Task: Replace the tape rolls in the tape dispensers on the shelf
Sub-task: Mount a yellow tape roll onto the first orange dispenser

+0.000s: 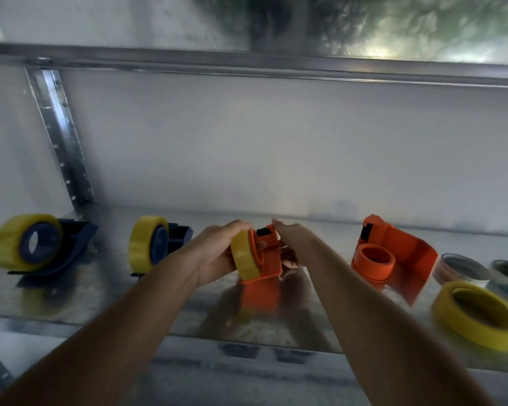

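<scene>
A metal shelf is seen from above and in front, with everything lined up along it. At nine o'clock a blue dispenser is loaded with a yellow tape roll. Just right of it, toward eight o'clock of centre, a second blue dispenser is seated with its own yellow roll.

At the centre, slightly toward six o'clock, an orange dispenser is held between both hands just above the shelf. The left hand is curled around the yellow roll on its hub, fingers over the top, thumb side below. The right hand is wrapped around the far side of the dispenser frame, its fingers mostly hidden behind it.

At three o'clock a second orange dispenser is lying on the shelf with its orange hub bare. Toward four o'clock a loose yellow roll is laid flat near the shelf edge. Beyond it, two flat rolls are seen blurred.
</scene>
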